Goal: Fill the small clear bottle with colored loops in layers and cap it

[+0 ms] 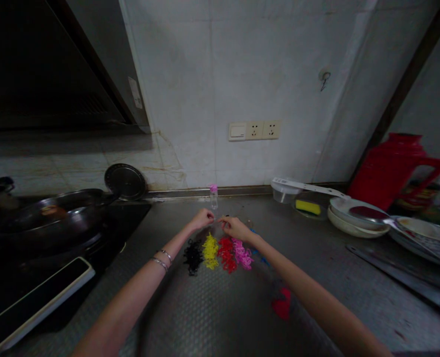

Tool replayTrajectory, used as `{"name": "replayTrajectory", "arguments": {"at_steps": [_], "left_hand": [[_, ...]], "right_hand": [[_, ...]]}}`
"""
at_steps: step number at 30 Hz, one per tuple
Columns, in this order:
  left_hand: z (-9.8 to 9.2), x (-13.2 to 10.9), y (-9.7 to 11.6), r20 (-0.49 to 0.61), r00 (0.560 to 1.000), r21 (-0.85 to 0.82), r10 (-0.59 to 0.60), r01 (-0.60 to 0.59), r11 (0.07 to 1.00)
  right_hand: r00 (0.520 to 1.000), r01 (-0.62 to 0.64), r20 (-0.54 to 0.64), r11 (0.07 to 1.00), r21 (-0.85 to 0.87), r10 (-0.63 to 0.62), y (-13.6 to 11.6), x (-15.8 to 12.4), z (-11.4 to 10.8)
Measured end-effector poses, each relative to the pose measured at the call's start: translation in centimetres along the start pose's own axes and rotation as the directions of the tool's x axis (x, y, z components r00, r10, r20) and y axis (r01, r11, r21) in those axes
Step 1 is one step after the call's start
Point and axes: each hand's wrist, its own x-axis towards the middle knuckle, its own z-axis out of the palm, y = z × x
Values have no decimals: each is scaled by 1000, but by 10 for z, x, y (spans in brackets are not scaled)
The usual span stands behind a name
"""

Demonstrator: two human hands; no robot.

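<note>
My left hand [204, 218] and my right hand [236, 228] are close together above the counter, fingers pinched. Something thin and pale seems to run between the fingertips, too small to make out. Just below them lie heaps of what look like small rubber bands: a black heap [193, 257], a yellow heap [210, 251], a red heap [227, 255] and a pink heap [243, 254]. Several blue bands [263, 259] show beside my right wrist, partly hidden by it. Behind my hands stands a small clear bottle [214, 199] with a pink cap [213, 188].
To the left a metal pan [52, 230] sits on the black stove. On the right are a clear tub [283, 192], a yellow sponge [308, 207], stacked bowls [353, 229], a knife [391, 275] and a red thermos [387, 168]. A red heart shape [281, 305] lies near my right forearm.
</note>
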Motion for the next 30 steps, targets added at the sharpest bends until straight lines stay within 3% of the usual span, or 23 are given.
{"name": "replayTrajectory", "arguments": {"at_steps": [5, 10, 14, 21, 26, 30], "left_hand": [[18, 12, 15, -13, 1000, 145, 7, -5, 989], [24, 16, 27, -39, 999, 184, -6, 13, 983], [26, 20, 27, -91, 995, 202, -46, 63, 977], [31, 30, 20, -76, 996, 186, -50, 64, 980], [25, 26, 16, -55, 998, 137, -6, 13, 991], [9, 3, 7, -31, 998, 9, 49, -48, 999]], "right_hand": [[991, -105, -90, 993, -44, 101, 24, -9, -18], [982, -158, -114, 985, -62, 150, 41, -17, -24], [981, -171, -106, 982, -76, 163, 46, -22, -26], [980, -183, -100, 978, -101, 173, 41, -25, -32], [967, -246, -118, 953, -175, 228, 39, -19, -36], [966, -258, -82, 942, -214, 246, 39, -5, -34]]}}
